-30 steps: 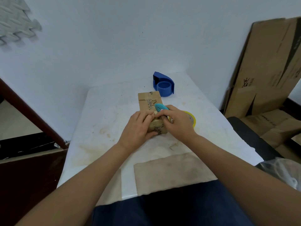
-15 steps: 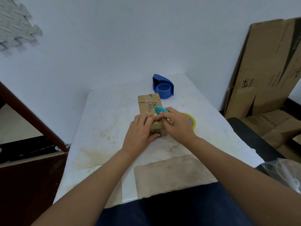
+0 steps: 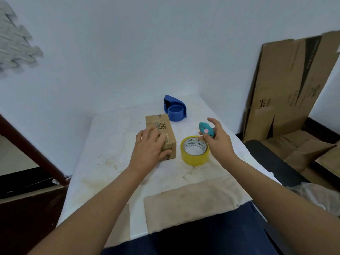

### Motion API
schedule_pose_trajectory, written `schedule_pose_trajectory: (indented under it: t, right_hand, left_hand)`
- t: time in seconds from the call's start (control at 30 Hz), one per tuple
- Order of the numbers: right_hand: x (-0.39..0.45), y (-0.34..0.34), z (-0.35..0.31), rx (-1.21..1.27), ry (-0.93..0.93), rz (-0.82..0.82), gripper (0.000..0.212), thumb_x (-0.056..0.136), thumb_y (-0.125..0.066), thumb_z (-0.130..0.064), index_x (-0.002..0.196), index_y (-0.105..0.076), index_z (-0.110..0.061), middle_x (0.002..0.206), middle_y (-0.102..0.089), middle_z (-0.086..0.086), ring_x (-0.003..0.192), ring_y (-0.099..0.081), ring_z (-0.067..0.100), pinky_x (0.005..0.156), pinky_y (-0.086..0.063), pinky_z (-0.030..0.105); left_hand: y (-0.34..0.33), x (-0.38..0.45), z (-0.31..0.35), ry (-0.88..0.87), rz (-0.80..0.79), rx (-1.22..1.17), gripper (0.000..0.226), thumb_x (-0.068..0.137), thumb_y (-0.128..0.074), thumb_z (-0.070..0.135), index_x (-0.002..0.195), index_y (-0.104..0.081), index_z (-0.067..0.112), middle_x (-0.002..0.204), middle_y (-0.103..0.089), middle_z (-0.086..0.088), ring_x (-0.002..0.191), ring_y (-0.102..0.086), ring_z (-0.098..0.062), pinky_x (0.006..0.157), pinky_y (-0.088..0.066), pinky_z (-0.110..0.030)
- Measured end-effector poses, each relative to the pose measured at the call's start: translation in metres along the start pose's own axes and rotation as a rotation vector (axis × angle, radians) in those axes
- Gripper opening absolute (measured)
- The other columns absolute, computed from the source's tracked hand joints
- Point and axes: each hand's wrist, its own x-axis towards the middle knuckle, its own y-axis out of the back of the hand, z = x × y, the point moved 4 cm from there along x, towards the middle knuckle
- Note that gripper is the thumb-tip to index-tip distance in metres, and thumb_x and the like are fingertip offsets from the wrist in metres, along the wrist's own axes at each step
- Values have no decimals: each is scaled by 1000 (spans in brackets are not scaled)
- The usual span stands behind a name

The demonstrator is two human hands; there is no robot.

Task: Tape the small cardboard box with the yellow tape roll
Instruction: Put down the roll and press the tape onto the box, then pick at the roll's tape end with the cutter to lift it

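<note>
The small cardboard box (image 3: pixel 162 126) lies on the white table (image 3: pixel 114 144), its long side running away from me. My left hand (image 3: pixel 150 148) rests flat on the box's near end, pressing its top. The yellow tape roll (image 3: pixel 194 150) lies flat on the table just right of the box. My right hand (image 3: pixel 218 142) hovers above and right of the roll, holding a small teal cutter (image 3: pixel 206 130) with a pink button between thumb and fingers.
A blue tape dispenser (image 3: pixel 174 108) stands behind the box near the wall. Flattened cardboard sheets (image 3: pixel 287 89) lean against the wall at the right. A dark stool edge (image 3: pixel 266 159) sits right of the table. Tan patches (image 3: pixel 189 205) mark the table's near edge.
My right hand has lifted off the box and moved right with the teal cutter, uncovering the tape roll. My left hand stays on the box's near end.
</note>
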Motion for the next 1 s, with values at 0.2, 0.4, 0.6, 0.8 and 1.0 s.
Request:
schedule_pose_trajectory:
  t: [0.2,0.4,0.6,0.8,1.0]
  right_hand:
    - [-9,6,4,-189,57,18,14,89,-61,-17,101,-54,-18,96,-63,0,84,-61,17,64,-46,22]
    - [-21,-21,0,-577,261,-309,21,87,-63,-31,85,-47,-17,80,-55,-3,75,-51,18,62,-32,28]
    - [-25,-30,13,-801,293,-455,20,87,-55,-18,88,-35,-22,98,-64,11,79,-51,23,63,-38,31]
    - [-30,-1,4,-277,130,-190,19,83,-66,-14,85,-47,-17,73,-56,-4,60,-47,9,51,-37,17]
    - [-45,5,10,-38,21,-118,19,81,-71,-16,88,-54,-12,71,-53,-10,64,-46,8,61,-40,26]
  left_hand:
    - [-2,1,-15,91,-70,-122,33,82,-70,36,94,-50,12,110,-60,-4,88,-58,-26,80,-45,-36]
    - [11,7,-3,206,-63,-366,38,92,-57,22,129,-50,12,148,-39,-4,126,-44,-24,99,-44,-38]
    - [21,2,37,281,-191,-796,34,95,-50,11,127,-55,24,127,-56,10,116,-52,-8,92,-41,-21]
    - [-5,1,33,602,-408,-1080,52,98,-38,3,143,-40,28,143,-44,12,129,-40,-2,106,-28,-21]
    - [-20,20,39,709,-540,-1249,68,81,-27,-19,140,-43,12,141,-49,-3,124,-48,-12,105,-35,-32]
